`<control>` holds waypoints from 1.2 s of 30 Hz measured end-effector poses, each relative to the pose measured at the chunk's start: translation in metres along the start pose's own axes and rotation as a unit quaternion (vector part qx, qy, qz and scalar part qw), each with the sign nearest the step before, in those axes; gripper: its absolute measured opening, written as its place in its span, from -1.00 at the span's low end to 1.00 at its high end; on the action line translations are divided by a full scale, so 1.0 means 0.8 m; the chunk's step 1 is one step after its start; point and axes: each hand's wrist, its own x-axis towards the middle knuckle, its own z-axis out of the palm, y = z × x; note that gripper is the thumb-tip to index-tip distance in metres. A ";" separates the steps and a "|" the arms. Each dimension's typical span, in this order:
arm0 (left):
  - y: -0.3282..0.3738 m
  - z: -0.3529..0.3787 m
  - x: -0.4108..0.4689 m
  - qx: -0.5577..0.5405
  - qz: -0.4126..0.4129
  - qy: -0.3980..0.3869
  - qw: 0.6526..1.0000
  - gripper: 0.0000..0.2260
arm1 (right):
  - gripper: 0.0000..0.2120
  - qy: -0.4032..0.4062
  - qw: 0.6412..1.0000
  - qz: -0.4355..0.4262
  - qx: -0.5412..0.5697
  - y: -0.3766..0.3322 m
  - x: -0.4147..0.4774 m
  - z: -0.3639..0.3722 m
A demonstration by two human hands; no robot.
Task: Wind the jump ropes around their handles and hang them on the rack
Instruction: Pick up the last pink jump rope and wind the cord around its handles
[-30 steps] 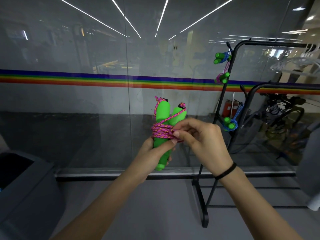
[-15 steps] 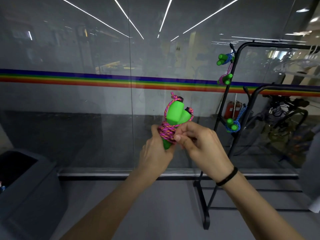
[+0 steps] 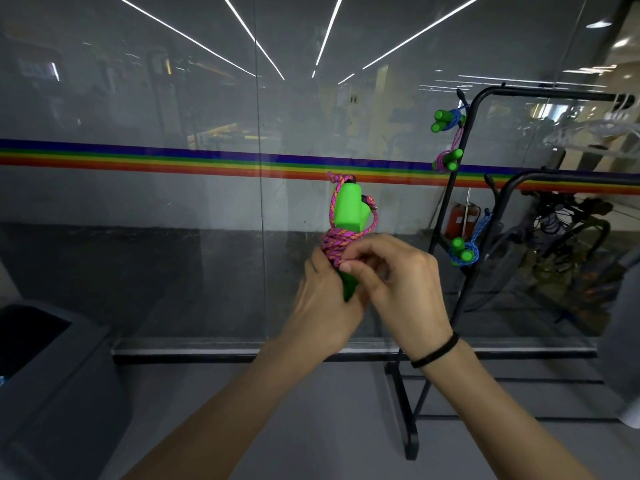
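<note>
head view: far left, you've got a matte grey bin (image 3: pixel 52 393) with rounded edges. centre frame, your left hand (image 3: pixel 325 306) curls tight round the lower end of the smooth green foam handles (image 3: pixel 348 209), held upright against the glass wall. the braided pink rope (image 3: pixel 334 245) sits in a thick band round their middle. your right hand (image 3: pixel 398 282) pinches that coil. further right, the black tubular rack (image 3: pixel 460 306) carries wound ropes (image 3: pixel 464 252).
</note>
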 end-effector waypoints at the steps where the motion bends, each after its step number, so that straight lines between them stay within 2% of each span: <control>1: 0.002 -0.003 0.000 -0.015 -0.005 0.000 1.000 -0.47 | -0.95 0.016 1.000 -0.007 -0.010 0.002 0.000 0.002; 6: 0.006 -0.015 0.000 -0.031 -0.005 0.026 0.999 -0.27 | -0.96 0.065 0.998 0.004 -0.004 0.011 0.004 0.002; 11: 0.007 -0.017 0.000 -0.009 -0.009 0.054 0.998 -0.25 | -0.96 0.089 0.996 0.011 0.009 0.015 0.004 0.007; 16: 0.002 -0.016 -0.005 0.017 0.002 0.081 0.997 -0.25 | -0.92 0.070 0.997 0.009 0.009 0.018 0.003 0.006; 22: -0.005 -0.014 -0.010 0.089 0.024 0.117 0.989 -0.25 | -0.83 0.014 0.998 0.055 -0.018 0.017 0.012 0.000; 29: -0.005 -0.016 -0.010 0.109 0.019 0.129 0.986 -0.23 | -0.81 0.022 0.998 0.015 -0.052 0.017 0.012 0.010; 36: -0.014 -0.019 -0.007 0.123 0.012 0.118 0.985 -0.21 | -0.89 -0.038 0.995 0.038 -0.087 0.021 0.017 0.019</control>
